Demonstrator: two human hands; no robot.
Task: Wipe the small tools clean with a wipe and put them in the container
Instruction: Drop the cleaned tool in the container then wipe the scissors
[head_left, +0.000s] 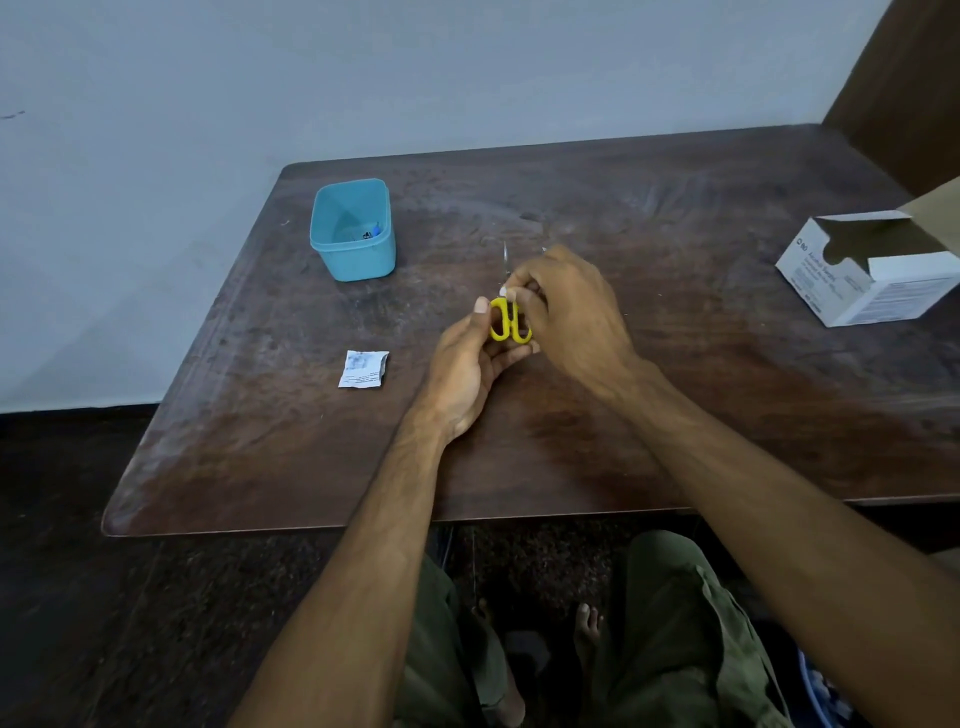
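Note:
Small scissors with yellow handles (509, 323) are held over the middle of the table, blades pointing away from me. My left hand (470, 358) grips the yellow handles from the left. My right hand (563, 304) pinches a small white wipe (503, 291) against the scissors just above the handles; most of the wipe is hidden by the fingers. A thin metal blade tip (505, 257) sticks out beyond the fingers. The blue plastic container (353, 231) stands at the back left with a small dark tool in its bottom.
A torn white wipe wrapper (363, 369) lies on the brown wooden table (675, 415) left of my hands. An open white box of swabs (872, 270) stands at the right edge. A wall runs behind the table.

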